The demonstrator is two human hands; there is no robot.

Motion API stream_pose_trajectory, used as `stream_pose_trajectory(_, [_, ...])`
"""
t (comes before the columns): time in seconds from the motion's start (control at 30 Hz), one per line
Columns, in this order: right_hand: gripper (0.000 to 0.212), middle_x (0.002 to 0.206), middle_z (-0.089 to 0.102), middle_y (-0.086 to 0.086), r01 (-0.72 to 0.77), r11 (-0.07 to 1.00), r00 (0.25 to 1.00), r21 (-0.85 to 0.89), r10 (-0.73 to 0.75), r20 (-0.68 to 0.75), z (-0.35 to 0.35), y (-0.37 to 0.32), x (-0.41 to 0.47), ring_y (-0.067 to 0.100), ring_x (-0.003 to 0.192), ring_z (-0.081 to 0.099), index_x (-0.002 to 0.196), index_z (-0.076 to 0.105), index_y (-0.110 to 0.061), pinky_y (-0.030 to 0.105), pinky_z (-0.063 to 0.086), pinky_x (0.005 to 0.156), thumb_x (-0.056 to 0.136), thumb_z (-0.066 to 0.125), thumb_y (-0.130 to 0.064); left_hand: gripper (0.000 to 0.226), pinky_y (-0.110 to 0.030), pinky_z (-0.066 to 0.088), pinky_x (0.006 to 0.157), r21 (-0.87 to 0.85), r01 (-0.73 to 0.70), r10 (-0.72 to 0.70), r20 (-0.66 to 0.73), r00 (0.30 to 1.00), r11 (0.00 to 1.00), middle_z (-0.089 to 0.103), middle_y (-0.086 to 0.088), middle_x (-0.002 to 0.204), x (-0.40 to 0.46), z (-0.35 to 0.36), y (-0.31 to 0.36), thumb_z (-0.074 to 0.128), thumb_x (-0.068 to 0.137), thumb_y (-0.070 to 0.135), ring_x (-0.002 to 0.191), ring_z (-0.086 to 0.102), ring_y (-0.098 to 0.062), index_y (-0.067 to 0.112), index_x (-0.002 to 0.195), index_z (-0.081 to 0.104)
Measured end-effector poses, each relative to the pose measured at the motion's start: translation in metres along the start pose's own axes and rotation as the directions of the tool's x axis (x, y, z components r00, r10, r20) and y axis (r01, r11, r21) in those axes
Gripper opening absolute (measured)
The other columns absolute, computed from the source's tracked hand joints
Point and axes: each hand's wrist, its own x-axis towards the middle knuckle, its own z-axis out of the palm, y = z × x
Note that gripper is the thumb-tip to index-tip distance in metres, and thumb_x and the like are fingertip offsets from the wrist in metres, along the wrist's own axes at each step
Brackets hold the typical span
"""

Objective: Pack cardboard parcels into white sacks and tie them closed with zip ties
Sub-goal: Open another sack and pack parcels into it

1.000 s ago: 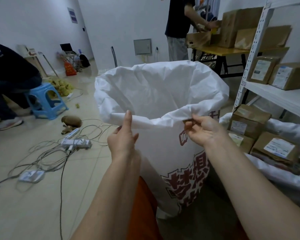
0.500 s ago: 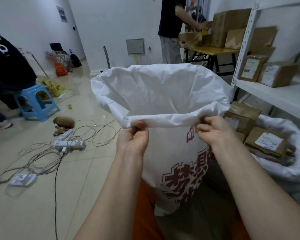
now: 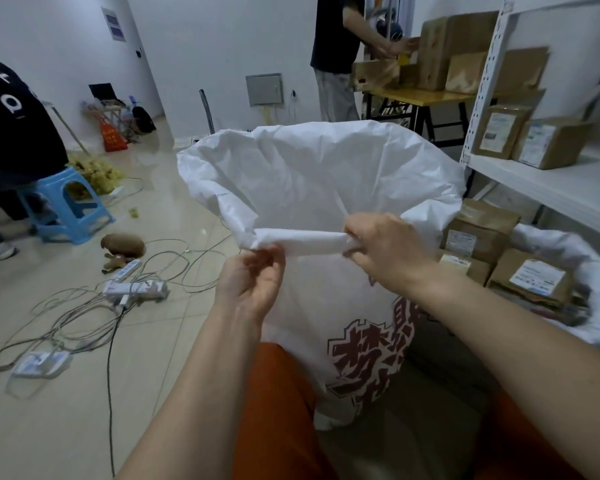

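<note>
A tall white sack [image 3: 312,181] with dark red printed characters stands open in front of me, its mouth wide. The near rim is rolled outward into a tight cuff. My left hand [image 3: 253,282] pinches the left end of that rolled rim. My right hand [image 3: 385,251] is closed on the right end of the roll. Inside the sack nothing shows. To the right, a second white sack [image 3: 582,268] lies open with several labelled cardboard parcels [image 3: 530,278] in it. No zip tie is in view.
A white shelf [image 3: 548,181] at right carries more parcels [image 3: 548,140]. A seated person on a blue stool [image 3: 66,206] is at left; another person stands at a yellow table [image 3: 420,97] behind. Power strips [image 3: 136,289] and cables sprawl across the tiled floor at left.
My left hand went from flat against the rim to pinching it. Both hands have rolled the near rim over into a narrow cuff, and my view has drifted slightly right.
</note>
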Motion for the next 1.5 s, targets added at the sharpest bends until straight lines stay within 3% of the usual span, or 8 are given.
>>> stream_pose_trajectory(0.07, [0.020, 0.069, 0.055, 0.008, 0.042, 0.997, 0.988, -0.064, -0.051, -0.147, 0.007, 0.010, -0.001, 0.031, 0.059, 0.052, 0.073, 0.054, -0.008, 0.029, 0.032, 0.054, 0.070, 0.073, -0.003, 0.021, -0.027, 0.050, 0.071, 0.512, -0.283, 0.376, -0.086, 0.922, 0.811, 0.051, -0.011, 0.093, -0.007, -0.007, 0.006, 0.047, 0.073, -0.005, 0.083, 0.053, -0.023, 0.002, 0.093, 0.050])
stream_pose_trajectory(0.13, [0.020, 0.069, 0.051, 0.010, 0.111, 0.988, 0.969, -0.111, -0.132, -0.209, 0.011, 0.023, -0.001, 0.029, 0.058, 0.048, 0.072, 0.053, -0.006, 0.030, 0.030, 0.053, 0.070, 0.070, 0.003, 0.046, -0.031, 0.046, 0.083, 0.839, -0.544, 0.709, 0.369, 0.601, 0.024, 0.044, -0.005, 0.112, -0.013, -0.005, 0.018, 0.057, 0.067, 0.004, 0.103, 0.047, -0.024, 0.011, 0.112, 0.048])
stream_pose_trajectory(0.23, [0.022, 0.069, 0.049, 0.012, 0.251, 0.961, 0.921, -0.118, -0.274, -0.278, 0.015, 0.035, -0.006, 0.028, 0.057, 0.044, 0.080, 0.048, -0.007, 0.034, 0.035, 0.052, 0.077, 0.062, 0.010, 0.071, -0.042, 0.038, 0.106, 0.447, -0.654, 0.052, 0.846, 0.530, -0.610, 0.029, 0.001, 0.146, -0.013, 0.031, 0.040, 0.074, 0.071, 0.005, 0.133, 0.031, -0.021, 0.021, 0.133, 0.044])
stream_pose_trajectory(0.37, [0.026, 0.071, 0.047, 0.013, 0.326, 0.939, 0.883, -0.108, -0.343, -0.320, 0.019, 0.042, -0.012, 0.022, 0.056, 0.039, 0.085, 0.037, -0.012, 0.031, 0.033, 0.052, 0.083, 0.054, 0.008, 0.072, -0.029, 0.037, 0.100, 0.118, -0.545, -0.438, 0.468, 0.768, -0.830, 0.041, 0.004, 0.143, 0.007, 0.067, 0.039, 0.078, 0.073, 0.014, 0.126, 0.042, -0.017, 0.027, 0.135, 0.045])
stream_pose_trajectory(0.63, [0.035, 0.075, 0.047, 0.015, 0.258, 0.958, 0.902, -0.125, -0.285, -0.324, 0.020, 0.076, -0.015, 0.027, 0.060, 0.042, 0.089, 0.041, -0.008, 0.037, 0.040, 0.052, 0.076, 0.060, 0.018, 0.034, -0.042, 0.041, 0.066, 0.069, -0.314, -0.147, 0.775, 0.614, -0.947, 0.056, -0.014, 0.099, 0.043, 0.035, 0.039, 0.045, 0.087, 0.000, 0.090, 0.053, -0.033, 0.008, 0.121, 0.048])
stream_pose_trajectory(0.87, [0.025, 0.065, 0.048, 0.015, 0.328, 0.901, 0.806, -0.285, -0.424, -0.413, 0.026, 0.075, -0.012, 0.027, 0.054, 0.041, 0.072, 0.046, -0.007, 0.036, 0.034, 0.048, 0.080, 0.056, 0.014, 0.068, -0.033, 0.030, 0.108, 0.222, -0.502, -0.296, 0.589, 0.752, -0.836, 0.033, -0.006, 0.146, 0.020, 0.065, 0.023, 0.070, 0.080, 0.022, 0.133, 0.032, -0.023, 0.020, 0.141, 0.039])
stream_pose_trajectory(1.03, [0.028, 0.061, 0.048, 0.015, 0.324, 0.884, 0.795, -0.337, -0.448, -0.409, 0.024, 0.077, -0.020, 0.026, 0.051, 0.041, 0.059, 0.050, -0.004, 0.034, 0.034, 0.045, 0.079, 0.060, 0.014, 0.042, -0.026, 0.039, 0.079, 0.164, -0.491, -0.390, 0.417, 0.821, -0.856, 0.063, -0.005, 0.114, 0.038, 0.081, -0.004, 0.073, 0.078, 0.016, 0.107, 0.057, -0.024, 0.018, 0.118, 0.062])
stream_pose_trajectory(1.5, [0.020, 0.079, 0.054, 0.009, 0.025, 0.999, 0.992, 0.046, -0.019, -0.122, 0.038, 0.016, 0.012, 0.030, 0.068, 0.053, 0.085, 0.055, -0.008, 0.037, 0.044, 0.051, 0.071, 0.065, 0.003, 0.023, -0.025, 0.033, 0.045, 0.111, -0.614, -0.097, 0.950, 0.296, -0.782, 0.060, -0.010, 0.072, 0.051, 0.021, -0.034, 0.067, 0.069, -0.007, 0.056, 0.058, -0.029, 0.006, 0.085, 0.057])
